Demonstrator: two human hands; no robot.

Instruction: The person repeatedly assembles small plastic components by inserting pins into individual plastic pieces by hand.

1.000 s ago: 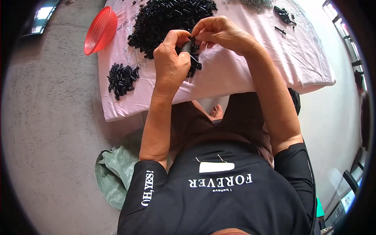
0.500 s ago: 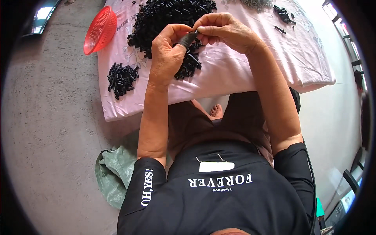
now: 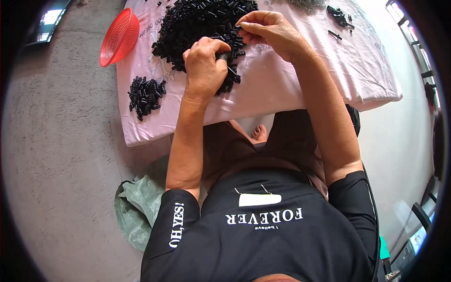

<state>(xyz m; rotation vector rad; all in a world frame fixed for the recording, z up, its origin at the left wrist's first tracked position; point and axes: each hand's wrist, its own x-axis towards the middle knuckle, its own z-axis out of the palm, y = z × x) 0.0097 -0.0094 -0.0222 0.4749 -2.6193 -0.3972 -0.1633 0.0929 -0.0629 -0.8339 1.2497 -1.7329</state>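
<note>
A big heap of small black tube-like pieces (image 3: 195, 28) covers the far middle of the cloth-topped table. My left hand (image 3: 203, 68) is at the heap's near edge, fingers curled down and a dark wrap (image 3: 223, 57) around its thumb; whatever is in its grip is hidden. To its right, apart from it, my right hand (image 3: 272, 34) pinches a small black piece (image 3: 239, 28) between thumb and fingertips, just off the heap's right side. A smaller pile of black pieces (image 3: 146, 96) lies near the table's left edge.
On the table's far left edge a red perforated basket (image 3: 119, 40) stands tilted. A few black pieces (image 3: 339, 18) and a grey heap (image 3: 307, 3) lie at the far right. The pink cloth (image 3: 282, 89) hangs toward my knees. A green sack (image 3: 138, 207) rests on the floor at left.
My hands, together over the heap before, have come apart. The left one has dropped a little nearer, its fingers curling down; the right one stays almost in place.
</note>
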